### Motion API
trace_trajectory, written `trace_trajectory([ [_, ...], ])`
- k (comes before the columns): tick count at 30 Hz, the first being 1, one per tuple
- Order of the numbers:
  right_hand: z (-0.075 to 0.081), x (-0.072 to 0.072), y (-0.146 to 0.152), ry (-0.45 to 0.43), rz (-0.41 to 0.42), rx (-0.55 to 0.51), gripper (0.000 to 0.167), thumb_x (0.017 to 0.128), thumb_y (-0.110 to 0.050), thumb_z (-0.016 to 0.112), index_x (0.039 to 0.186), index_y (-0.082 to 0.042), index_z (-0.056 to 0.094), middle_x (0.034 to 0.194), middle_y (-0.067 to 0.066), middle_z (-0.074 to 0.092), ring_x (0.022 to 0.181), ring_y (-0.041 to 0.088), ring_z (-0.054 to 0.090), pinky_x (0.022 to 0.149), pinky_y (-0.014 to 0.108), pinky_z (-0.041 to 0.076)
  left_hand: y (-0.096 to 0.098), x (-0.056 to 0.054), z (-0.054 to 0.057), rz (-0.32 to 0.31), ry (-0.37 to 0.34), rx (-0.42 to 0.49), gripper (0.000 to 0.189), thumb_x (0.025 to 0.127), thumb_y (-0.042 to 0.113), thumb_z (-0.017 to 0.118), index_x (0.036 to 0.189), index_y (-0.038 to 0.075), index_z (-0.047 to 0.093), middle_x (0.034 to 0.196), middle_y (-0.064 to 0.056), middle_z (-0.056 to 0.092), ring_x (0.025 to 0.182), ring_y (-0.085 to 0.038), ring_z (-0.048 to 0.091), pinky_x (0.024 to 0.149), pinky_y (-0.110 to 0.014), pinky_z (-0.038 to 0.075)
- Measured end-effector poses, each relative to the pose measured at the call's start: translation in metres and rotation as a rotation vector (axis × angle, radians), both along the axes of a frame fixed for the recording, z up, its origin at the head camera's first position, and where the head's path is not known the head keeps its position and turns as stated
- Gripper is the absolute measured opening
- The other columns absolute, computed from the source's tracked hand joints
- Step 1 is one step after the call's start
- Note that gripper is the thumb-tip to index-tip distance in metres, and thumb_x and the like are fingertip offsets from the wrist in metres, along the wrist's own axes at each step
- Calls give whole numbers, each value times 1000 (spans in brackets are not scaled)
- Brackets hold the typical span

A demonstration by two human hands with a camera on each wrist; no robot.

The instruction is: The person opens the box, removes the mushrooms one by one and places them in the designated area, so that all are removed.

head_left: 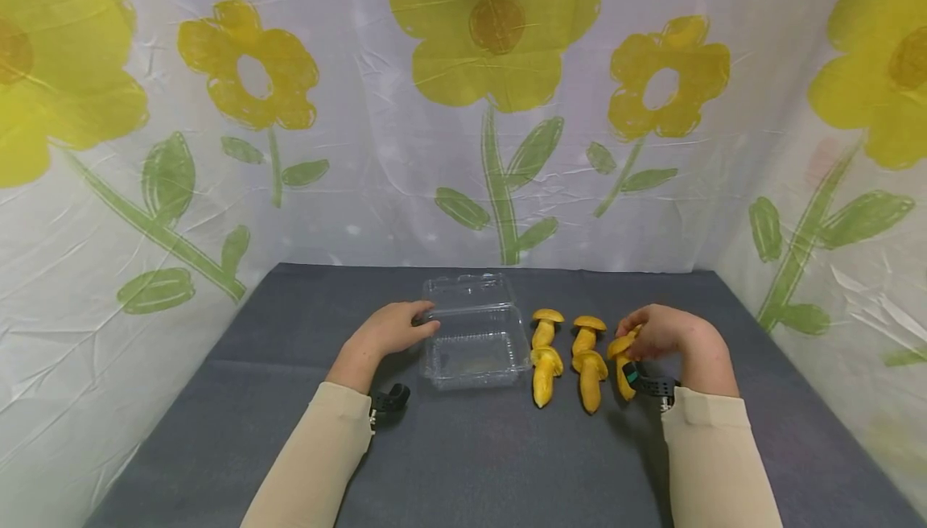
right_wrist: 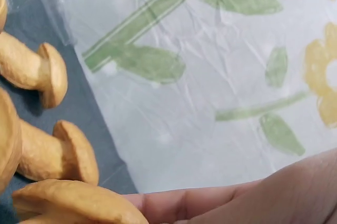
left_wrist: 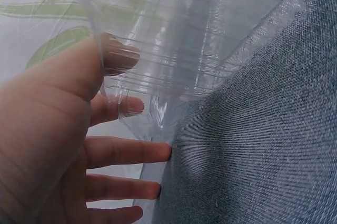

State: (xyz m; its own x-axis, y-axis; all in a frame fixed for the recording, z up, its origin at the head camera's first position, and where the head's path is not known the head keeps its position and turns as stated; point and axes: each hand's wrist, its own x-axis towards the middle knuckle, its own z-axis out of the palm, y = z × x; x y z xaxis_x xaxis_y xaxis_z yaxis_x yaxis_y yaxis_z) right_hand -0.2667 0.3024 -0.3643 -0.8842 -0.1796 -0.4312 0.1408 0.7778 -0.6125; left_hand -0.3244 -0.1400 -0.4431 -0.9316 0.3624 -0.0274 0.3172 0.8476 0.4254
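Note:
A clear plastic clamshell box (head_left: 474, 379) stands on the table with its lid (head_left: 471, 292) folded back. My left hand (head_left: 391, 328) is at the box's left side near the hinge. Its thumb (left_wrist: 118, 56) and forefinger pinch the plastic, while the other fingers stretch out straight. Right of the box, yellow-brown mushrooms lie in three columns, among them a left one (head_left: 543, 383) and a middle one (head_left: 590, 387). My right hand (head_left: 662, 333) reaches down over the right column, its fingers on a mushroom (right_wrist: 79, 203); the thumb's contact is hidden.
Dark grey cloth (head_left: 507, 464) covers the table. A pale curtain (head_left: 348, 109) printed with yellow flowers hangs behind the table and along both sides. Each wrist wears a black strap, one on the left (head_left: 391, 399) and one on the right (head_left: 655, 385).

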Motion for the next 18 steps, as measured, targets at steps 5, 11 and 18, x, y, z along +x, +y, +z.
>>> trace_trajectory([
  [5, -8, 1, 4, -42, -1, 72, 24, 92, -1, 69, 116, -6, 70, 96, 7, 59, 70, 19, 46, 63, 33, 41, 1, 0, -1, -4, 0, 8, 60, 103, 45, 60, 154, 15, 51, 140, -12, 61, 126, -32, 59, 102, -55, 49],
  [11, -16, 5, 8, -68, -44, 104, 27, 87, 7, 62, 108, -8, 71, 96, 10, 60, 74, 23, 50, 58, 32, 37, 3, 0, -1, -22, 4, 18, 59, 103, 44, 61, 154, 15, 51, 140, -12, 61, 125, -32, 60, 101, -55, 49],
  [18, -17, 6, 9, -86, -44, 134, 34, 81, 11, 58, 104, -11, 68, 90, 9, 55, 74, 23, 48, 58, 33, 37, 4, 1, -1, -15, 1, 19, 60, 103, 45, 61, 154, 15, 51, 140, -12, 61, 126, -32, 60, 102, -56, 49],
])
